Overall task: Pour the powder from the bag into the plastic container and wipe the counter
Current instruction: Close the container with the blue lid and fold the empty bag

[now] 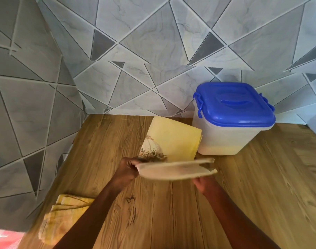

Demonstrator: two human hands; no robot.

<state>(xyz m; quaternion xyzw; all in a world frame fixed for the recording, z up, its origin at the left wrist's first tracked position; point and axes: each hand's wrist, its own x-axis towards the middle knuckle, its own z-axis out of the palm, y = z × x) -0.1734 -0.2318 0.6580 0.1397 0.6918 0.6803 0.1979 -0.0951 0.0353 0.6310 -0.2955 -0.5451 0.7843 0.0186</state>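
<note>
At the centre of the frame the bag [171, 141] is held at its opened mouth: its left corner is pinched by the left hand [128, 168], its right side gripped from below by the right hand [203, 183]. The plastic container [230, 133], centre right on the worktop [261, 194], is closed by its blue lid [232, 103]. Pouring is judged not yet begun; unlatching is called for first. A yellow cloth [63, 214] lies at lower left.
</note>
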